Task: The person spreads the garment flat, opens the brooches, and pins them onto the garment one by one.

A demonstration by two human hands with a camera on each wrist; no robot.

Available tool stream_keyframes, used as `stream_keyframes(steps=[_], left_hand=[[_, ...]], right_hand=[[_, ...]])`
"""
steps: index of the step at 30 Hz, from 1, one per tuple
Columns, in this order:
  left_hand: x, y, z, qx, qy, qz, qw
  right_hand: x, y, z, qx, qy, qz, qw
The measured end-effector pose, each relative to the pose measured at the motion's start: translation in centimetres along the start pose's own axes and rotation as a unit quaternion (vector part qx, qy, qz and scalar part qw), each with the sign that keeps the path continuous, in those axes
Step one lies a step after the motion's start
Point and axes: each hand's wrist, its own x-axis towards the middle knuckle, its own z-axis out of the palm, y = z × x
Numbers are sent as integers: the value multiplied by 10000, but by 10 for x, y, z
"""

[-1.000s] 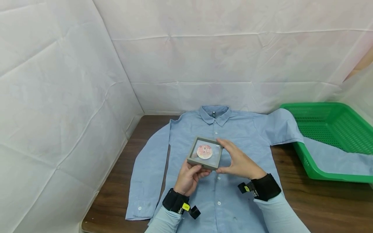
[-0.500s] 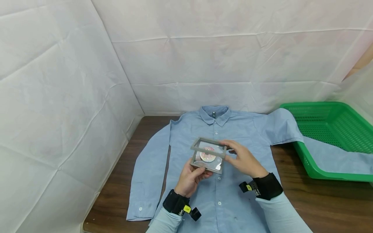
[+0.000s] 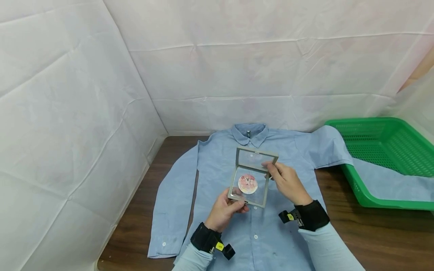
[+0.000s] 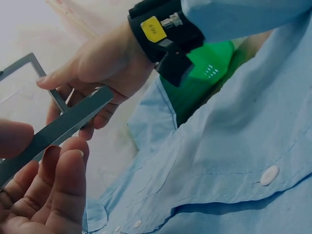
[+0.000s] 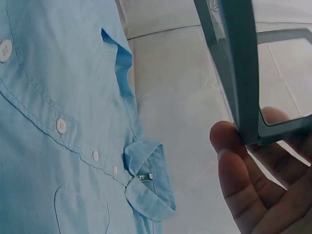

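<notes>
A square grey-green display case (image 3: pixel 262 190) with clear panes is held above the blue shirt (image 3: pixel 288 148), its lid (image 3: pixel 249 158) folded up at the far side. Inside, a round pink badge (image 3: pixel 248 183) shows against the clear sheet. My left hand (image 3: pixel 222 211) pinches the near edge, thumb on top and fingers underneath, as the left wrist view shows of the case's frame (image 4: pixel 63 124). My right hand (image 3: pixel 289 183) holds the lid's right side near the hinge, thumb in front. In the right wrist view its fingertips (image 5: pixel 234 170) touch the frame corner (image 5: pixel 248 129).
The buttoned shirt lies spread on a dark wooden table (image 3: pixel 127 229), collar (image 3: pixel 250 134) toward the back wall. A green plastic basket (image 3: pixel 364 201) stands at the right, with a shirt sleeve (image 3: pixel 400 184) draped into it. White sheeting (image 3: pixel 74 124) covers the walls.
The case was closed one second ago. Its lid has swung up and back, with my right hand moving from the case's right side to the lid. My left hand keeps its grip.
</notes>
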Motion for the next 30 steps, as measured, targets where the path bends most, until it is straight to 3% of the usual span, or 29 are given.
stream_keyframes(steps=[11,30], left_hand=[[-1,0,5,203,-40,-308,9993],[-9,3,-2,321,-121,-239,9991]], right_hand=[[1,2,-2,-145,118,179,9997],[0,-1,-3,-33,-107,285,9995]])
